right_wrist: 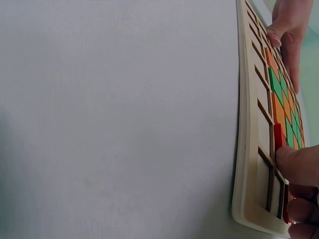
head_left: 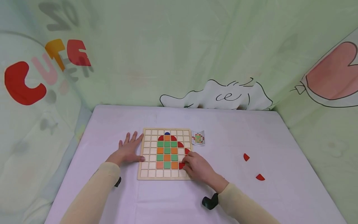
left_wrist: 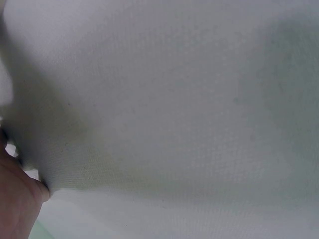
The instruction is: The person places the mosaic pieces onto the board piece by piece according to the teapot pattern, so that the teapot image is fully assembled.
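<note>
A wooden grid board (head_left: 144, 178) lies flat on the table, with green, orange and red pieces set in its cells and a blue piece (head_left: 167, 133) at the top. My left hand (head_left: 128, 151) is spread beside the board, thumb and a fingertip touching its left edge. At the lower right of the grid, my right hand (head_left: 199, 168) pinches a red quarter-round piece (head_left: 181, 165) at its cell. The right wrist view shows the thumb against that red piece (right_wrist: 279, 135); the other fingers are curled, partly covering another red piece (right_wrist: 286, 209).
A small picture card (head_left: 198, 137) with a coloured grid pattern lies at the board's upper right. Two loose red pieces, one upper (head_left: 246, 157) and one lower (head_left: 260, 177), lie on the pale tablecloth (head_left: 223, 130) to the right. Printed curtains (head_left: 134, 62) surround the table.
</note>
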Available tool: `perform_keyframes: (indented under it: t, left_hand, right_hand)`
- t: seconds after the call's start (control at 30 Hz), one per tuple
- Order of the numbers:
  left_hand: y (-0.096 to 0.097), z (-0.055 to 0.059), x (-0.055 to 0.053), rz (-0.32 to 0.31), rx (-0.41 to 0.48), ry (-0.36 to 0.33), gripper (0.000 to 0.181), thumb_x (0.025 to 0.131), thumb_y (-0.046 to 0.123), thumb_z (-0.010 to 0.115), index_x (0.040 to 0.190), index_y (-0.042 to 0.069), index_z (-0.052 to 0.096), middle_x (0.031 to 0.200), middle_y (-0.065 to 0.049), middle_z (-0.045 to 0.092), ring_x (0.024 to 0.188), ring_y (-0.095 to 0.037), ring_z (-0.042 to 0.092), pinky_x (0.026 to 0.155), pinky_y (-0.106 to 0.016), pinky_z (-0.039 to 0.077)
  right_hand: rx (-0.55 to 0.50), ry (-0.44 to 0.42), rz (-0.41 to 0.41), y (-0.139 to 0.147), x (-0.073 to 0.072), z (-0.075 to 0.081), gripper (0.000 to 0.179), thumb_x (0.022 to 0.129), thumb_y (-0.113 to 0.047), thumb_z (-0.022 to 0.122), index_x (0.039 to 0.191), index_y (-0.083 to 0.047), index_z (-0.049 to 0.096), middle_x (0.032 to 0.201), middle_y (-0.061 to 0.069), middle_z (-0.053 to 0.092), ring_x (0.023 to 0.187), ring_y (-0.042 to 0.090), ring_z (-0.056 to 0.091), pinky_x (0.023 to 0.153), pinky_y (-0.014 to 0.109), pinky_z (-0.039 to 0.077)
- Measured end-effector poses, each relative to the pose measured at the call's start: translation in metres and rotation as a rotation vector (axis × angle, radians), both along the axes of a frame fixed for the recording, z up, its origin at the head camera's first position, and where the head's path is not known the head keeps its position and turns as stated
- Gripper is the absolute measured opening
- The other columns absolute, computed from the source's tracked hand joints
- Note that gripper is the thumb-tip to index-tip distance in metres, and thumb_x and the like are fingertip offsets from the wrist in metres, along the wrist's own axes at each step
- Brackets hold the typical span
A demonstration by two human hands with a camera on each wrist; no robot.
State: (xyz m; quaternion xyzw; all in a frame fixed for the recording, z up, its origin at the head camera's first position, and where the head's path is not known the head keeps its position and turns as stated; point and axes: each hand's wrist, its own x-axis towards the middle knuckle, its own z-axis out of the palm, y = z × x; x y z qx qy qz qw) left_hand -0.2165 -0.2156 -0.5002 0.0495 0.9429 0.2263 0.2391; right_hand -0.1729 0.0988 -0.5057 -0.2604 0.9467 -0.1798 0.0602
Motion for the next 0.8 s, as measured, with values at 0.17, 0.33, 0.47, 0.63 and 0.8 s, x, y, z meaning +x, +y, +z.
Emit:
perform_keyframes:
  t: [0.17,0.33,0.47,0.63,0.8]
  left_hand:
    - [0.0008,0.0007,-0.0001,0.002,0.006,0.005,0.111,0.084,0.034,0.085,0.165,0.010,0.013,0.172,-0.022,-0.004,0.156,-0.048,-0.013,0.120,-0.074,-0.004]
    - [0.0011,0.0004,-0.0004,0.006,0.007,0.004,0.111,0.084,0.034,0.084,0.165,0.011,0.013,0.172,-0.021,-0.004,0.157,-0.048,-0.013,0.121,-0.073,-0.005]
    - [0.0014,0.0007,-0.0017,0.007,0.004,0.005,0.111,0.083,0.034,0.085,0.165,0.011,0.013,0.172,-0.021,-0.004,0.157,-0.048,-0.013,0.121,-0.073,-0.004]
    - [0.0013,0.0003,-0.0022,0.004,0.001,0.004,0.112,0.083,0.034,0.085,0.165,0.010,0.013,0.172,-0.022,-0.004,0.156,-0.048,-0.013,0.121,-0.073,-0.004]
    - [0.0008,-0.0013,-0.0008,0.007,0.000,0.001,0.112,0.083,0.035,0.085,0.165,0.011,0.013,0.172,-0.022,-0.004,0.156,-0.048,-0.013,0.121,-0.073,-0.004]
  right_hand:
    - [0.006,0.048,-0.025,-0.0024,0.0003,-0.0010,0.017,0.087,-0.015,0.081,0.101,-0.008,0.075,0.095,0.002,0.067,0.087,0.013,0.055,0.081,0.031,0.058]
    - [0.011,0.068,-0.028,-0.0032,-0.0001,-0.0008,0.016,0.086,-0.015,0.083,0.099,-0.009,0.075,0.093,0.001,0.066,0.084,0.012,0.053,0.078,0.030,0.056]
    - [0.009,0.067,-0.033,-0.0041,-0.0004,-0.0007,0.015,0.086,-0.015,0.083,0.098,-0.009,0.076,0.093,0.001,0.067,0.084,0.012,0.054,0.079,0.030,0.057]
    - [0.006,0.056,-0.044,-0.0049,0.0001,-0.0009,0.015,0.086,-0.015,0.083,0.097,-0.009,0.076,0.093,0.001,0.067,0.084,0.012,0.055,0.080,0.031,0.057]
    - [-0.008,0.031,-0.049,-0.0039,0.0012,-0.0002,0.016,0.087,-0.014,0.082,0.101,-0.008,0.077,0.097,0.002,0.069,0.088,0.014,0.057,0.083,0.033,0.059]
